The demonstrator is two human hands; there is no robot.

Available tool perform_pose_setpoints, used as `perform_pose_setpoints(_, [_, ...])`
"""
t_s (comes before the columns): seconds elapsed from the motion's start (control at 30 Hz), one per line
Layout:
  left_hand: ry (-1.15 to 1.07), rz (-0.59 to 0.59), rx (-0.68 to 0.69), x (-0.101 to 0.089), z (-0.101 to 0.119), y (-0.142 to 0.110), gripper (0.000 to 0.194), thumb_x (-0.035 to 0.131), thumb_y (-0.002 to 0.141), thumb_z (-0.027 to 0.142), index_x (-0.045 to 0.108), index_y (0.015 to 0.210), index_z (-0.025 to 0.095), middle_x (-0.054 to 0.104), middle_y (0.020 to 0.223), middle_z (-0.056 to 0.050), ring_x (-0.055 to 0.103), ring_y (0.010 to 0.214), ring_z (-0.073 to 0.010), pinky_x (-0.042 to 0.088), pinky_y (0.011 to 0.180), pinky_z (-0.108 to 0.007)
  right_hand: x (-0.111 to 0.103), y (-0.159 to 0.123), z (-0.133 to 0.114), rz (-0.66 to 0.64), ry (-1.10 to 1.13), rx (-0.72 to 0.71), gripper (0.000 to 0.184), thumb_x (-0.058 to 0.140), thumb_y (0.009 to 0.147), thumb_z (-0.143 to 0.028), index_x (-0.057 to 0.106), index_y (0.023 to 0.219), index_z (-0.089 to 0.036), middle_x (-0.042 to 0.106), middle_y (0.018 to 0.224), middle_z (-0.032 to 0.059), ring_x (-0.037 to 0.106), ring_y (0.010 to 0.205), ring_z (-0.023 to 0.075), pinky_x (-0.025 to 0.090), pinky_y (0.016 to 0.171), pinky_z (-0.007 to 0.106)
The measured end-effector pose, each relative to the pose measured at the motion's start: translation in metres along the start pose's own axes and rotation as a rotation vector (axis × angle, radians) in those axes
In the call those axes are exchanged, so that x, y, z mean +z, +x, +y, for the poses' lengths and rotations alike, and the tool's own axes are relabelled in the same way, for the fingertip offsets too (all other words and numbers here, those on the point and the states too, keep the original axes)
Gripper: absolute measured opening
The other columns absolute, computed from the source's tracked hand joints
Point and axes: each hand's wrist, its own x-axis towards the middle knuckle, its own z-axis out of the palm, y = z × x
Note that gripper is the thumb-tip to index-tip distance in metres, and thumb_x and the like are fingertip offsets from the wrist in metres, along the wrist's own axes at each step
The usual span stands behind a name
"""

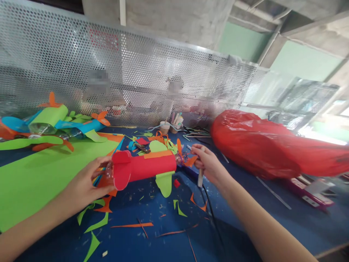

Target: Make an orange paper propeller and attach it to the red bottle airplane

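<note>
The left hand (91,179) grips the tail end of the red model plane (154,166); the right hand (207,162), just beside the orange propeller (191,161), clasps a white tool (200,179). Over the blue desk (147,245), between both, the plane's long axis runs crosswise, nose pointing right.

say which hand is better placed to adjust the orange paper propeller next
Probably the right hand: it is beside the orange paper propeller, holding a pale stick, while the left hand grips the red paper-wrapped plastic bottle at its opposite end.
</note>
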Motion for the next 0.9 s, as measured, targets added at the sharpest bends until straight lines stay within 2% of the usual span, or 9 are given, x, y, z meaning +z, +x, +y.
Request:
perform_pose_setpoints(0.13, [0.037, -0.069, 0.042, 0.004, 0.003, -0.003, 0.046, 0.068, 0.076, 0.036, 0.05, 0.118, 0.029, 0.059, 0.121, -0.006, 0.061, 0.108, -0.0297, 0.051, 0.092, -0.047, -0.014, 0.002, -0.03, 0.025, 0.195, -0.022, 0.011, 0.061, 0.074, -0.017, 0.05, 0.076, -0.018, 0.05, 0.059, -0.0072, 0.024, 0.032, -0.0006, 0.021, 0.027, 0.008])
perform_pose_setpoints(0.2, [0.054, -0.071, 0.065, 0.006, 0.005, -0.004, 0.043, 0.067, 0.077, 0.037, 0.051, 0.116, 0.03, 0.057, 0.122, -0.006, 0.056, 0.115, -0.0316, 0.047, 0.097, -0.051, -0.016, 0.0, -0.041, 0.009, 0.269, 0.009, 0.001, 0.053, 0.077, -0.018, 0.052, 0.076, -0.018, 0.052, 0.058, -0.0033, 0.04, 0.038, 0.0032, 0.035, 0.033, 0.009])
perform_pose_setpoints(0.23, [0.058, -0.073, 0.075, 0.007, 0.006, -0.005, 0.041, 0.067, 0.077, 0.037, 0.051, 0.115, 0.03, 0.057, 0.122, -0.006, 0.054, 0.117, -0.0321, 0.045, 0.099, -0.051, -0.015, -0.002, -0.044, 0.01, 0.366, 0.054, 0.009, 0.049, 0.078, -0.022, 0.056, 0.077, -0.016, 0.057, 0.062, 0.0012, 0.052, 0.048, 0.0073, 0.045, 0.04, 0.013])
perform_pose_setpoints(0.3, [0.063, -0.082, 0.083, 0.009, 0.007, -0.006, 0.039, 0.067, 0.076, 0.038, 0.051, 0.112, 0.03, 0.057, 0.121, -0.006, 0.054, 0.117, -0.0323, 0.044, 0.099, -0.051, -0.01, -0.005, -0.042, -0.063, 0.437, 0.16, 0.023, 0.043, 0.083, -0.03, 0.059, 0.075, -0.016, 0.06, 0.062, 0.0055, 0.059, 0.057, 0.0137, 0.053, 0.047, 0.021])
perform_pose_setpoints(0.37, [0.065, -0.099, 0.066, 0.01, 0.005, -0.006, 0.04, 0.067, 0.076, 0.038, 0.051, 0.111, 0.03, 0.058, 0.117, -0.006, 0.058, 0.11, -0.0318, 0.048, 0.095, -0.05, -0.001, -0.009, -0.032, -0.194, 0.389, 0.284, 0.038, 0.037, 0.086, -0.039, 0.062, 0.07, -0.014, 0.047, 0.044, -0.0002, 0.045, 0.039, 0.011, 0.042, 0.035, 0.019])
perform_pose_setpoints(0.43, [0.068, -0.111, 0.026, 0.011, 0.001, -0.006, 0.044, 0.067, 0.076, 0.039, 0.048, 0.114, 0.029, 0.059, 0.116, -0.007, 0.062, 0.105, -0.0314, 0.052, 0.09, -0.05, 0.008, -0.011, -0.021, -0.256, 0.338, 0.286, 0.048, 0.036, 0.089, -0.045, 0.064, 0.067, -0.014, 0.037, 0.036, -0.0042, 0.033, 0.032, 0.0083, 0.03, 0.03, 0.016])
perform_pose_setpoints(0.67, [0.076, -0.113, -0.098, 0.008, -0.011, -0.004, 0.056, 0.067, 0.077, 0.045, 0.042, 0.125, 0.028, 0.057, 0.126, -0.011, 0.062, 0.11, -0.0326, 0.052, 0.091, -0.051, 0.018, -0.015, -0.002, -0.143, 0.221, 0.098, 0.044, 0.061, 0.077, -0.059, 0.068, 0.083, -0.016, 0.058, 0.056, -0.0018, 0.039, 0.039, 0.0071, 0.031, 0.036, 0.018])
perform_pose_setpoints(0.77, [0.075, -0.111, -0.131, 0.007, -0.01, -0.004, 0.056, 0.066, 0.076, 0.047, 0.043, 0.124, 0.029, 0.057, 0.126, -0.01, 0.062, 0.109, -0.0324, 0.05, 0.094, -0.053, 0.019, -0.015, 0.0, -0.094, 0.192, 0.032, 0.041, 0.069, 0.071, -0.057, 0.066, 0.086, -0.019, 0.058, 0.062, -0.0037, 0.039, 0.041, 0.0063, 0.031, 0.037, 0.018])
perform_pose_setpoints(0.9, [0.081, -0.104, -0.14, 0.008, -0.011, -0.005, 0.059, 0.066, 0.077, 0.047, 0.041, 0.127, 0.03, 0.054, 0.133, -0.012, 0.059, 0.114, -0.0343, 0.048, 0.096, -0.055, 0.023, -0.016, 0.005, -0.051, 0.145, -0.057, 0.035, 0.077, 0.067, -0.047, 0.058, 0.08, -0.021, 0.049, 0.055, -0.0088, 0.039, 0.04, 0.0049, 0.029, 0.037, 0.015])
